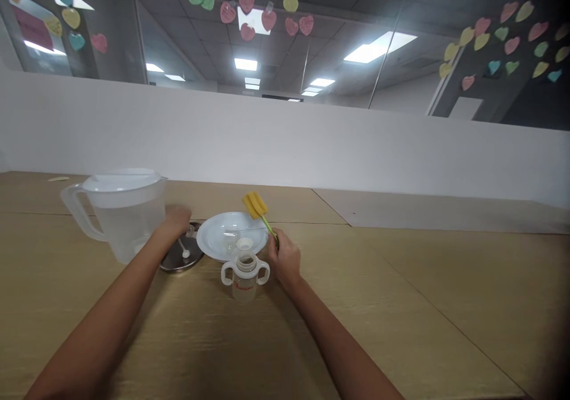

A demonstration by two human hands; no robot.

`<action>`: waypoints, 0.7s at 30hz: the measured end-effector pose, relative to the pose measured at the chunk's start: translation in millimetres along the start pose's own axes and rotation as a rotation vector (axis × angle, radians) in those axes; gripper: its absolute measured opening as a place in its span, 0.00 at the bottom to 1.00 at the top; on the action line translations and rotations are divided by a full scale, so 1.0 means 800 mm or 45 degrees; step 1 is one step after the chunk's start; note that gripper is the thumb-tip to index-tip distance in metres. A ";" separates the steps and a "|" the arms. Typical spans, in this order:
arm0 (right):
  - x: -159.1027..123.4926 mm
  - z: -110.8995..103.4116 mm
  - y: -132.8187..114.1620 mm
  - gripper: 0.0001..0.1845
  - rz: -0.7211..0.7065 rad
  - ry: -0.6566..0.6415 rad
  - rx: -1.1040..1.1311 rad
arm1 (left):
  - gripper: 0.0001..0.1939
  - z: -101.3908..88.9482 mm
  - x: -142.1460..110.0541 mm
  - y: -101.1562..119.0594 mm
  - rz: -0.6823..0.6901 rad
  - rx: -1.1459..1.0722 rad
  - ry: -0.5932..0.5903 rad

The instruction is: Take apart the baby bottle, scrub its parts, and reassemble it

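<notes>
Gripping a sponge brush (255,205) by its green handle, the right hand (285,256) shows in the head view with its fingers closed round the lower end, the yellow head tilting up and away to its left. Just left of that hand, an open bottle (244,286) with 2 white side handles stands upright on the bench (378,317). Beyond the bottle, also left of the right hand, sits a white dish (208,240) with clear pieces in it, their shapes hard to make out. The left hand (179,219) is blurred over the far part of a round metal tray (196,253); whether it grips anything, I cannot tell. Nearer than that hand, a slim white piece (185,253) lies on the tray. Just left of the same hand stands a white-lidded jug (129,213), its handle pointing away from the fingers.
</notes>
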State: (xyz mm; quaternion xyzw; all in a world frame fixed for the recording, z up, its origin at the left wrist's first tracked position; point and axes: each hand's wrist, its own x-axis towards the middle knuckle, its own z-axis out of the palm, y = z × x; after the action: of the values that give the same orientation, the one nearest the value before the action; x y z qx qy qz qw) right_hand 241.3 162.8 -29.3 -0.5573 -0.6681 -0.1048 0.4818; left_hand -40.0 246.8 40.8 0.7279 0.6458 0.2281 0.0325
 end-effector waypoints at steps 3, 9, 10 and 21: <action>0.000 0.001 0.001 0.17 -0.003 0.008 -0.016 | 0.03 -0.004 -0.003 0.009 -0.007 0.165 -0.080; 0.000 0.003 0.002 0.17 -0.038 -0.002 -0.013 | 0.16 0.009 -0.017 0.069 0.346 0.162 -0.178; 0.000 0.002 0.001 0.17 -0.040 -0.004 -0.010 | 0.18 0.018 -0.019 0.080 0.423 0.132 -0.205; 0.003 -0.002 -0.002 0.17 0.015 0.003 0.008 | 0.23 0.024 -0.019 0.087 0.547 -0.133 -0.083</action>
State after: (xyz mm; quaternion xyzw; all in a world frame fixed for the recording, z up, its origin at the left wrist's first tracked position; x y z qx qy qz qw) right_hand 241.5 162.5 -26.2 -0.5594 -0.6647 -0.1005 0.4849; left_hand 30.6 225.5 42.9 0.8531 0.4617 0.2393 0.0417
